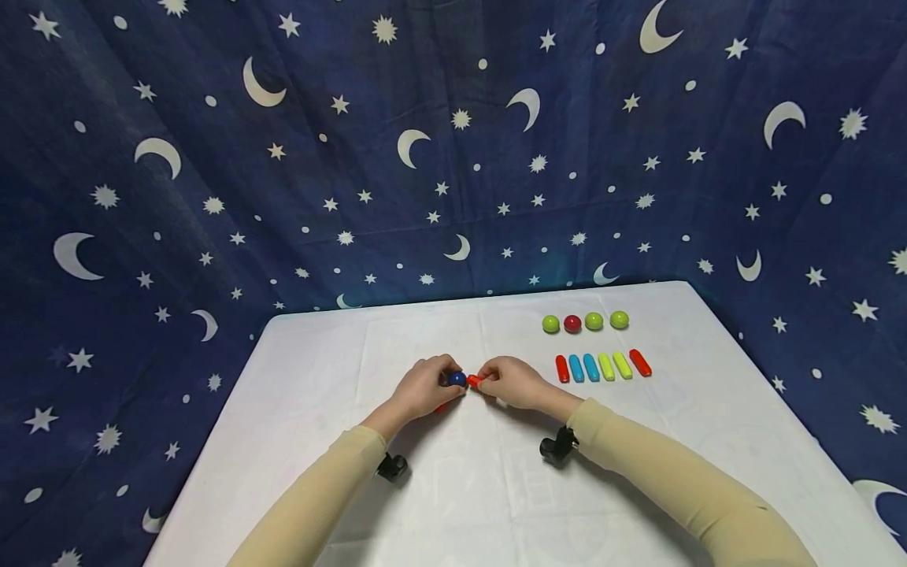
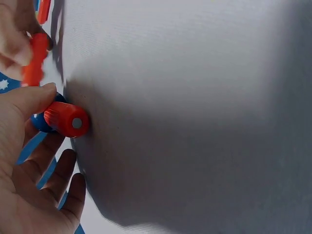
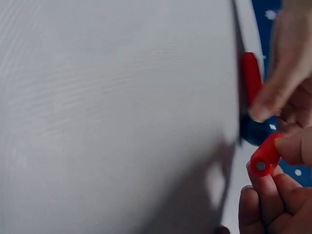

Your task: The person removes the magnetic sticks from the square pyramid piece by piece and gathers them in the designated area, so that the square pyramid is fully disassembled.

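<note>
My left hand [image 1: 425, 386] grips a shiny dark blue ball [image 1: 457, 379] between thumb and fingers, low over the white table. A red rod [image 2: 66, 118] with a grey metal disc in its end sticks out from that ball, under the left thumb. From the right, my right hand [image 1: 520, 383] pinches a second red rod [image 3: 267, 156], which has a similar grey end. Its far end points at the blue ball and lies close against it; whether they touch I cannot tell. The left fingers partly cover the ball in the head view.
To the right on the white table [image 1: 453, 488] lies a row of red, blue and yellow-green rods [image 1: 591, 368]. Behind them stand several balls, green ones [image 1: 594, 320] and one red ball [image 1: 572, 324]. A dark blue star-patterned cloth [image 1: 453, 157] hangs beyond the table.
</note>
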`<control>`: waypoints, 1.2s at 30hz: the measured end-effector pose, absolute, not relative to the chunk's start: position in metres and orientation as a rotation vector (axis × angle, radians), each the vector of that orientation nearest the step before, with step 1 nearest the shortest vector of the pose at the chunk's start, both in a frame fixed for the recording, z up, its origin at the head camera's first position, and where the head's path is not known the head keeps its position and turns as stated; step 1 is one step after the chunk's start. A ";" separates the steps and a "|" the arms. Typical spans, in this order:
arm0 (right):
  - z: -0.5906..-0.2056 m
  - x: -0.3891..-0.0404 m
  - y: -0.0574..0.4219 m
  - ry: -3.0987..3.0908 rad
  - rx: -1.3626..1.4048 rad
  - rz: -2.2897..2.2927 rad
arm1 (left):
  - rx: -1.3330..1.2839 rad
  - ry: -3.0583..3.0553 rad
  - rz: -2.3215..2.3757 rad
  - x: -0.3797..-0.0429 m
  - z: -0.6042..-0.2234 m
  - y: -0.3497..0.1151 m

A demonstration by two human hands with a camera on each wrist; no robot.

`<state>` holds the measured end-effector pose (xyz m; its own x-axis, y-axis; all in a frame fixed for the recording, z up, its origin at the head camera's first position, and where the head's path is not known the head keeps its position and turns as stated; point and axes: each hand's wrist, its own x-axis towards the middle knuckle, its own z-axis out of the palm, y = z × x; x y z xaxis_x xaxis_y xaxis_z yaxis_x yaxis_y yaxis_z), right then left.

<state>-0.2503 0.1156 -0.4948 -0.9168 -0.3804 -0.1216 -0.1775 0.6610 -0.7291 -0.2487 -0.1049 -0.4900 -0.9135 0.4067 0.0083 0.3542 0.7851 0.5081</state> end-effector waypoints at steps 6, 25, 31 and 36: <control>-0.479 -0.250 0.135 2.493 -0.429 -1.358 | 0.601 2.870 0.784 -0.249 -0.490 -0.105; -0.431 -0.245 0.306 2.574 -0.087 -1.519 | 0.571 2.862 0.788 -0.247 -0.495 -0.106; -0.441 -0.245 0.359 2.568 0.006 -1.497 | 0.597 2.867 0.799 -0.248 -0.495 -0.107; -0.455 -0.242 0.384 2.565 0.092 -1.457 | 0.601 2.859 0.808 -0.248 -0.494 -0.107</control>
